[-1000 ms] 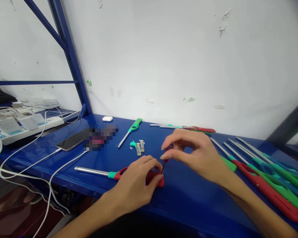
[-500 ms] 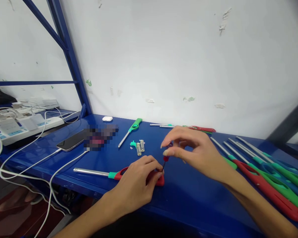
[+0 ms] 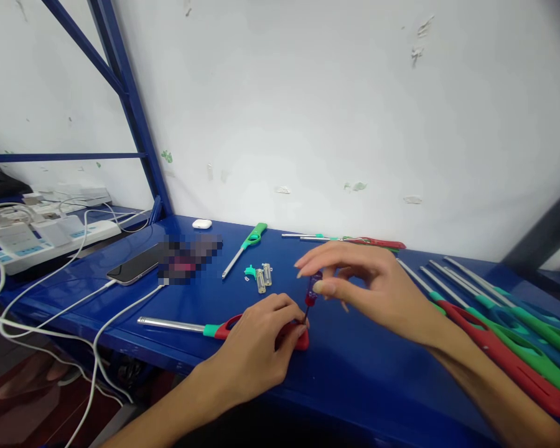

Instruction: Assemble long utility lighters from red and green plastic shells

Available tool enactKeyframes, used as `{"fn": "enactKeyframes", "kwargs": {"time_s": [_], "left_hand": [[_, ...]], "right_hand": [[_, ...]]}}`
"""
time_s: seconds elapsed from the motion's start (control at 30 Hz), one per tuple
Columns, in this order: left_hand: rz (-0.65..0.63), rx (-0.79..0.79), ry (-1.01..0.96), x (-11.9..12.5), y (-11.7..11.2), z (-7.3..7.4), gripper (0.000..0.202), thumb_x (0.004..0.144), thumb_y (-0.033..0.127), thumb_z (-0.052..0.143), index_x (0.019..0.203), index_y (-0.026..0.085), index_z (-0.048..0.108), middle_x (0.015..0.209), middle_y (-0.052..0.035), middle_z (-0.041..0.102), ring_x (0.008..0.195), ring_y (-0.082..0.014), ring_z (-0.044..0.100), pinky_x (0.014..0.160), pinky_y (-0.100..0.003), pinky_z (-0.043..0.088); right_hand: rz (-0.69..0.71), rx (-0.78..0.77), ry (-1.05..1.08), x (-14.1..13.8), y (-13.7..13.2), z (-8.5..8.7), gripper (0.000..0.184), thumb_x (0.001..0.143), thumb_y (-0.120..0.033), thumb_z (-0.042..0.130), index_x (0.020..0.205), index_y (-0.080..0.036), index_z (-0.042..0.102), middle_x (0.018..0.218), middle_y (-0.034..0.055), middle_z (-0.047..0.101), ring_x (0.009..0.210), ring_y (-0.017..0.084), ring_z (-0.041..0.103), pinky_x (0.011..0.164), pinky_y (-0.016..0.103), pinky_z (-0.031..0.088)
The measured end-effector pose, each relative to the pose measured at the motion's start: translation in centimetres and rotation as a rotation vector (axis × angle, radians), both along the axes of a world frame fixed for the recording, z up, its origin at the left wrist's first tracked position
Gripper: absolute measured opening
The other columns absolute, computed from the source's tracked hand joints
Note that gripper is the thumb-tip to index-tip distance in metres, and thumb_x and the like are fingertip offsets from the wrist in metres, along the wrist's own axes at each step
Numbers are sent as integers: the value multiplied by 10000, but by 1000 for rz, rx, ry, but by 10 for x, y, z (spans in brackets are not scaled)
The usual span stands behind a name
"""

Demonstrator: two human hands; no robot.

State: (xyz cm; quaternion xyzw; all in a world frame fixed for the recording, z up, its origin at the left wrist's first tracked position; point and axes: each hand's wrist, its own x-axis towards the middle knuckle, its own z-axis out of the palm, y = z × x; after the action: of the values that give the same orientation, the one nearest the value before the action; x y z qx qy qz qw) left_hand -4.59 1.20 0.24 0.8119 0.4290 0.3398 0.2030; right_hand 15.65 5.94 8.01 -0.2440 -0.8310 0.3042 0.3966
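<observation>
A long-necked lighter (image 3: pixel 186 326) with a red handle, a green collar and a metal tube lies across the front of the blue shelf (image 3: pixel 354 367). My left hand (image 3: pixel 256 351) is closed over its red handle, pressing it down. My right hand (image 3: pixel 359 283) pinches a small red-handled screwdriver (image 3: pixel 310 297) between thumb and fingers, held nearly upright with its tip on the handle's right end. Behind the hands lie a small green trigger part (image 3: pixel 249 271) and two clear little cylinders (image 3: pixel 263 277).
Several red, green and blue lighters (image 3: pixel 508 336) lie in a row at the right. A green lighter (image 3: pixel 245 246) and others (image 3: pixel 354 240) lie near the wall. At the left are a phone (image 3: pixel 133 266) on a white cable (image 3: pixel 74 305), an earbud case (image 3: pixel 201 223) and power strips (image 3: pixel 32 239).
My right hand's fingers have shifted round the screwdriver's handle, with the index finger now stretched out to the left. The left hand and the lighter have stayed put.
</observation>
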Motion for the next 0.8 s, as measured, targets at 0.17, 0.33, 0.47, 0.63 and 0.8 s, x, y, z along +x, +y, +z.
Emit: {"fn": "enactKeyframes", "kwargs": {"time_s": [0.17, 0.33, 0.47, 0.63, 0.8], "left_hand": [[-8, -8, 14, 0, -2, 2, 195, 1002, 132, 481, 888, 230, 605, 985, 7, 638, 925, -154, 598, 845, -282, 445], [5, 0, 19, 1, -2, 2, 157, 997, 148, 509, 900, 232, 598, 970, 12, 633, 910, -152, 590, 835, -281, 436], [-12, -3, 12, 1, 0, 1, 212, 1016, 131, 463, 868, 226, 581, 965, 21, 622, 890, -135, 583, 821, -267, 431], [-4, -5, 19, 0, 0, 0, 181, 1006, 152, 493, 873, 228, 589, 981, 19, 628, 907, -144, 590, 826, -272, 433], [6, 15, 0, -1, 0, 0, 110, 995, 178, 533, 959, 242, 617, 985, 19, 637, 901, -142, 605, 825, -268, 441]], "right_hand": [[-23, -31, 34, -1, 2, -4, 67, 862, -310, 795, 899, -256, 779, 880, -9, 712, 491, 60, 467, 481, 250, 387], [-49, 15, 37, -1, 3, -5, 211, 779, -284, 862, 803, -217, 664, 794, -33, 633, 547, 78, 448, 532, 254, 407], [44, -68, 7, 4, 0, 1, 151, 937, -353, 700, 1048, -251, 714, 1038, 20, 706, 574, 78, 544, 536, 245, 458], [47, -164, -11, 6, 3, 0, 184, 966, -392, 664, 1003, -249, 773, 956, 26, 724, 471, 55, 492, 450, 243, 386], [-32, -105, 48, 1, 8, -6, 212, 744, -307, 892, 797, -227, 703, 621, -70, 532, 509, 73, 402, 508, 248, 359]]}}
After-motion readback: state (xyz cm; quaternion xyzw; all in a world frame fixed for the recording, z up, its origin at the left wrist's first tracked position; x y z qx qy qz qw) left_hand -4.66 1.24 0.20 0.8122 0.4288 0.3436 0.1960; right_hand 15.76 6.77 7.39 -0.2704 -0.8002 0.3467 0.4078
